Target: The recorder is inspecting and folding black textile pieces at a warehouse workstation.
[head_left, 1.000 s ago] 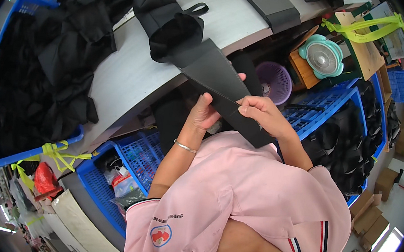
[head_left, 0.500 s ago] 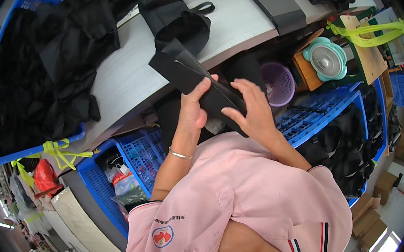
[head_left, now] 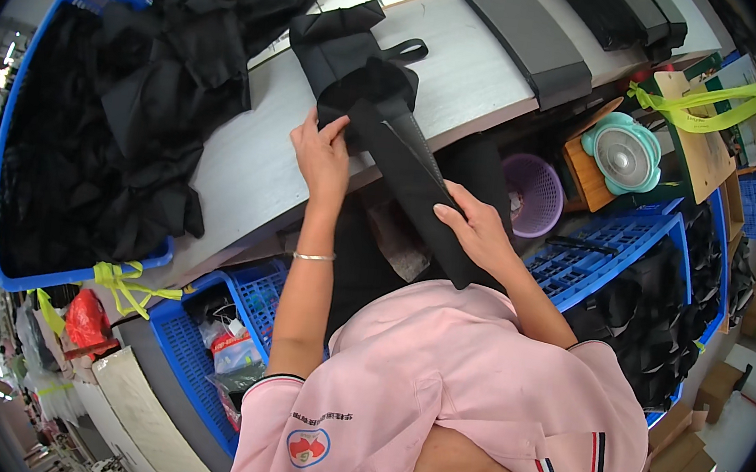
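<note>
Moved: left hand [head_left: 321, 161], from the strip up to the black fabric piece [head_left: 337, 52]; wrist raised, fingertips bent (pinch or touch, cannot tell). Right hand [head_left: 481, 233]: thumb and fingers pinching black fabric strip [head_left: 419, 194], sloping between the hands. Beyond grip: white worktable [head_left: 258, 145]. Right of grip: purple basket [head_left: 548, 197], turquoise fan [head_left: 622, 153].
</note>
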`<state>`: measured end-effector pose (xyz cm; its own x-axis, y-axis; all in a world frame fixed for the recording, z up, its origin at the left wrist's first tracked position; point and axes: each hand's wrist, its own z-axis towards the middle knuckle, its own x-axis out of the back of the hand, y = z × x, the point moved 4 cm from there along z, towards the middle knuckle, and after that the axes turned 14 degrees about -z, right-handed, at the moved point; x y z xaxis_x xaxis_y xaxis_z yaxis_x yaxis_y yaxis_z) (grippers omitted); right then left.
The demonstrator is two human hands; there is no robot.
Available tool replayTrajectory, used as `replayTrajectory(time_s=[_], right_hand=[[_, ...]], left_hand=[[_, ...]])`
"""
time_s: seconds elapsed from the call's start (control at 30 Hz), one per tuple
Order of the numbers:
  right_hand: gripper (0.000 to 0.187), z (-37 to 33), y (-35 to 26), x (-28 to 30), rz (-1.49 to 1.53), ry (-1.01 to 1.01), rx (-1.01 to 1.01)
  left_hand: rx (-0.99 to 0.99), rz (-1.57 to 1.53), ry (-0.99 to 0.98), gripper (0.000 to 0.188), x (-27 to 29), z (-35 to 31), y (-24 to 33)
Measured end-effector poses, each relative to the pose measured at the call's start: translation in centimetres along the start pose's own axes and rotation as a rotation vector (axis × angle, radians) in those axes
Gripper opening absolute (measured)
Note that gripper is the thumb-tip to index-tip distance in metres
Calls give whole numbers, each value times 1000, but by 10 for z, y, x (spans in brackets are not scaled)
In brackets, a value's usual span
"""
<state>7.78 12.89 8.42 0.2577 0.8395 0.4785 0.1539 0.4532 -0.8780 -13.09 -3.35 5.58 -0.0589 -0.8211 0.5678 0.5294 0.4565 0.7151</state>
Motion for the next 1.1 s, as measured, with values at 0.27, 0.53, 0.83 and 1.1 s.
replayTrajectory(time_s=[0.27, 0.53, 0.83, 1.1], right_hand=[[37, 30, -25, -7, -400, 121, 166], [26, 77, 24, -13, 335, -11, -122], [38, 65, 5, -10, 1002, 145, -281], [38, 43, -10, -9, 1137, 130, -191]], left_hand=[[-366, -195, -147, 28, 1, 12, 91], [-485, -457, -346, 39, 21, -53, 162], [-142, -324, -41, 78, 20, -75, 138], [-112, -519, 82, 65, 13, -72, 155]])
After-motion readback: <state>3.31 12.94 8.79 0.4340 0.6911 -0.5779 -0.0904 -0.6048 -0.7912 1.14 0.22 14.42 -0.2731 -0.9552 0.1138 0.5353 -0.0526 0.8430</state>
